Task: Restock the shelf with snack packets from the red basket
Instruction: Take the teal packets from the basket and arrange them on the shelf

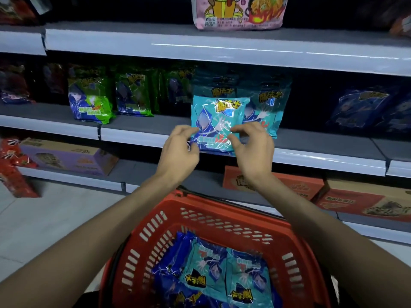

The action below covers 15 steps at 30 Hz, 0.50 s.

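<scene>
A teal snack packet [219, 121] stands at the front edge of the middle shelf [138, 130], leaning against more teal packets [264, 107] behind it. My left hand [178, 152] pinches its lower left edge with curled fingers. Over its right side, my right hand [253, 150] has its fingertips and thumb curled on the wrapper. Below my arms sits the red basket [222, 203], holding several teal and dark blue packets [213, 272].
Green packets [91, 103] stand left of the teal ones and dark blue packets [360, 107] to the right. A pink pack [238, 12] sits on the top shelf. The bottom shelf holds a purple carton [66, 156] and red cartons [298, 187].
</scene>
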Available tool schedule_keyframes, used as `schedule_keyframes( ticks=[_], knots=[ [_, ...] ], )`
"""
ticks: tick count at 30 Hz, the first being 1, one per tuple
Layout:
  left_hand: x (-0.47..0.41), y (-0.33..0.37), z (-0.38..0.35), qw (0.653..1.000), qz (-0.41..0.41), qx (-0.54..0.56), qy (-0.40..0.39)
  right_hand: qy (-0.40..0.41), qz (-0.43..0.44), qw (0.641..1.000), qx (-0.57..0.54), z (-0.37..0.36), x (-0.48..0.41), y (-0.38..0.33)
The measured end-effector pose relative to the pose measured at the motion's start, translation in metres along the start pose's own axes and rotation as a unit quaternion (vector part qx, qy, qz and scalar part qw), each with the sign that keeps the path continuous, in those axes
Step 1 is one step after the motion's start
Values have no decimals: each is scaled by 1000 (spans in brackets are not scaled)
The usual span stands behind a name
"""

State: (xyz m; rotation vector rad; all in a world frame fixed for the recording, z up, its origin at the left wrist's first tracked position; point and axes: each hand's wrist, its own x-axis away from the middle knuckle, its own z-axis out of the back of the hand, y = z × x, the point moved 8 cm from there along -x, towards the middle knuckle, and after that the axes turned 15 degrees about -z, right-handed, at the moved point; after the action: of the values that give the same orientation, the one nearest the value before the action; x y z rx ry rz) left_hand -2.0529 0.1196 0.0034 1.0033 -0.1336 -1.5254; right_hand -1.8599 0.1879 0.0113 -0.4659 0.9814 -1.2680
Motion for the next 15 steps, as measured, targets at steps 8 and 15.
schedule_keyframes(
  ticks=[8,15],
  knots=[
    [-36,-16,-11,999,-37,-24,-25,26,42,998,50,-23,-31,-5],
    [-57,-45,-32,994,-11,-73,-81,56,64,989,118,-51,-55,-2]
  ],
)
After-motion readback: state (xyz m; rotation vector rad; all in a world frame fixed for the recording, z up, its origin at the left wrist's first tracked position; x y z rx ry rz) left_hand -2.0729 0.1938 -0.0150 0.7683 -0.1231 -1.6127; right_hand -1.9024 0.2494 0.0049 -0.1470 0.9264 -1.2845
